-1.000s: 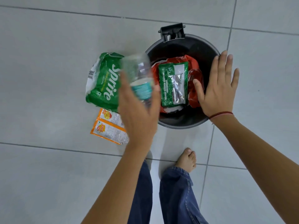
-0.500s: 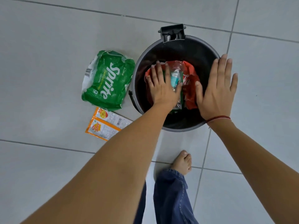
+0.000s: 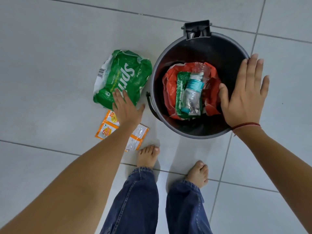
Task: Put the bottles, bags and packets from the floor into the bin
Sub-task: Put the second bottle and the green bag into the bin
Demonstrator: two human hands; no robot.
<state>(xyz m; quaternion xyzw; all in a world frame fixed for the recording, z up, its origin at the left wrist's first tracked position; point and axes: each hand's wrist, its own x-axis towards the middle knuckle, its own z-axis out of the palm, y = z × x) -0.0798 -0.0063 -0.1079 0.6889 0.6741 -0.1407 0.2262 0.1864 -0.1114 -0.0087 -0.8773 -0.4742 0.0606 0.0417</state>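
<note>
A round dark grey bin point(image 3: 168, 53) stands on the tiled floor. Inside lie a red bag point(image 3: 170, 83), a green packet point(image 3: 179, 92) and a clear plastic bottle point(image 3: 194, 89) with a teal label on top. My right hand point(image 3: 243, 92) rests flat on the bin's right rim, fingers apart. Left of the bin lies a crumpled green Sprite bag point(image 3: 118, 76). Just below it are orange snack packets point(image 3: 108, 129). My left hand point(image 3: 126, 110) hovers open over the Sprite bag's near edge and the packets, fingers spread, holding nothing.
My two bare feet point(image 3: 148, 156) and blue jeans legs stand just in front of the bin and packets. The bin has a black hinge bracket point(image 3: 196, 29) at its far rim and a handle on its left side. Grey floor tiles surround everything.
My left hand carried the clear bottle into the bin, let it go there, then moved out and left to above the Sprite bag. The right hand stayed on the rim.
</note>
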